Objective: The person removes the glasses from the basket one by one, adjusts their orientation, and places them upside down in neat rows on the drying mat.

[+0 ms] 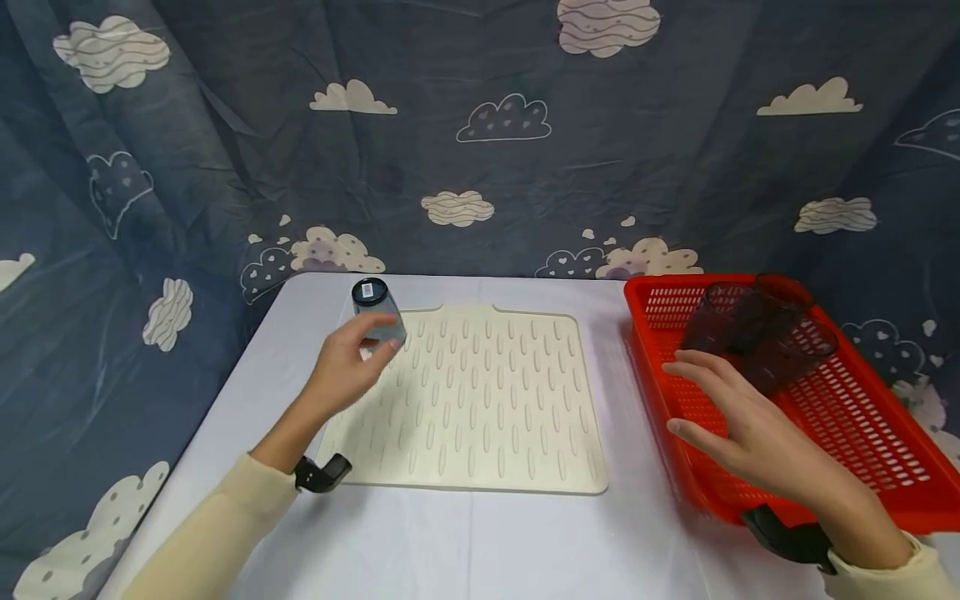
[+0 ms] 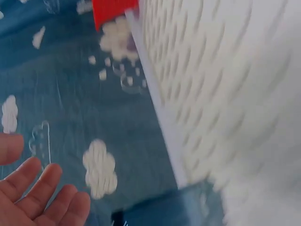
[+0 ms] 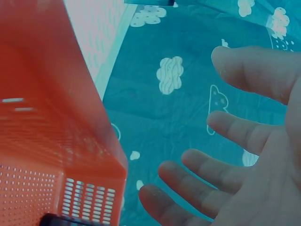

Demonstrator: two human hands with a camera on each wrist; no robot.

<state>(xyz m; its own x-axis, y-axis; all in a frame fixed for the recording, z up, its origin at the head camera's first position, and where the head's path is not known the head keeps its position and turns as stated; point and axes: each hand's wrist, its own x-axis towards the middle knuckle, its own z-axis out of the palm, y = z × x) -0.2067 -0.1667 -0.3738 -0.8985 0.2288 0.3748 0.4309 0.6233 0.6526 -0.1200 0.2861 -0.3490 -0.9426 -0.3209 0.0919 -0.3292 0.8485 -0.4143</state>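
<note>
A clear, bluish drinking glass (image 1: 388,307) stands upside down at the far left corner of a cream ridged mat (image 1: 487,467), a small label on its dark base. My left hand (image 1: 348,367) is right beside the glass and overlaps it in the head view. In the left wrist view that hand (image 2: 42,197) shows spread, relaxed fingers with nothing between them, and the glass (image 2: 169,209) is partly visible at the bottom edge. Over the near left side of a red basket (image 1: 885,492) my right hand (image 1: 738,417) hovers, its fingers extended and holding nothing.
Several dark tinted glasses (image 1: 787,354) lie in the far part of the basket, partly behind the right hand. The perforated basket wall (image 3: 94,117) rises close to that hand. A white cloth (image 1: 420,542) covers the table; a dark cloud-patterned curtain (image 1: 525,192) hangs behind.
</note>
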